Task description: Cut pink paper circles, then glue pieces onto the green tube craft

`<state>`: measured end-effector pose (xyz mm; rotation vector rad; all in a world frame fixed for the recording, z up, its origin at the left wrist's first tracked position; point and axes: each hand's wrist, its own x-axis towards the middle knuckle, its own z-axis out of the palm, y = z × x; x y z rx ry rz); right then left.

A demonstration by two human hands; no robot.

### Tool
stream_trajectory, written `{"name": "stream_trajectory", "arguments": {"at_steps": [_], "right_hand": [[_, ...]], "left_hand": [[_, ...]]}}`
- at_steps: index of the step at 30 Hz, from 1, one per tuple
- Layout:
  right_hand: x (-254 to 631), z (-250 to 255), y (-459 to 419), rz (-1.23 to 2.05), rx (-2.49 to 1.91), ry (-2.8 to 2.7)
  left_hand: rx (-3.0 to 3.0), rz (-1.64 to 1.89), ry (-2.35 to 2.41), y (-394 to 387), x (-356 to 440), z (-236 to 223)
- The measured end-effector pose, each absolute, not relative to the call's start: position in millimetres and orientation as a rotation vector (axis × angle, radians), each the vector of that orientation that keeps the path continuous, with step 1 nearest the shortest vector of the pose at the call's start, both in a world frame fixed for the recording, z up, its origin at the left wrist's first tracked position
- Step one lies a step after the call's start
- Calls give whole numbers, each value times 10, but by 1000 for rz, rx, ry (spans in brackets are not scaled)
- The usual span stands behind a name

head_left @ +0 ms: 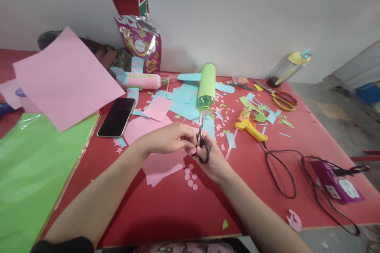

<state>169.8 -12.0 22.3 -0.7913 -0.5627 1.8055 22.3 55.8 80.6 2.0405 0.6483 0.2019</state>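
My right hand (214, 163) is closed around the black-handled scissors (204, 150), whose blades point away from me towards the green paper-covered bottle (207, 83). My left hand (178, 138) pinches a small pink paper piece (193, 150) close beside the scissor handles. Several small pink paper circles (190, 177) lie on the red table just below my hands. Under my left forearm and hand are pink paper sheets (163, 168). Light blue strips stick out on both sides of the green bottle, which lies with its neck towards me.
A pink-covered bottle (145, 81) with blue fins lies by a snack bag (142, 43). A phone (116, 118) and green sheets (38, 166) are on the left. Rightward are a yellow glue gun (251, 128) with its cable, larger scissors (282, 99) and a purple box (335, 182). Paper scraps are scattered around.
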Motion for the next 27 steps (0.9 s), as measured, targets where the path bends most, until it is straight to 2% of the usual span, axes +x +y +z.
{"name": "stream_trajectory", "arguments": {"at_steps": [8,22,27], "right_hand": [[1696,237,-94,1743,-871,-553],[1695,301,-115,1335,-1182,-799],[1708,299,-101,1309,-1215,-793]], "left_hand": [[2086,156,695,561,220,826],[2220,-24,829,564,259,656],[2212,-26,799,566,265,625]]}}
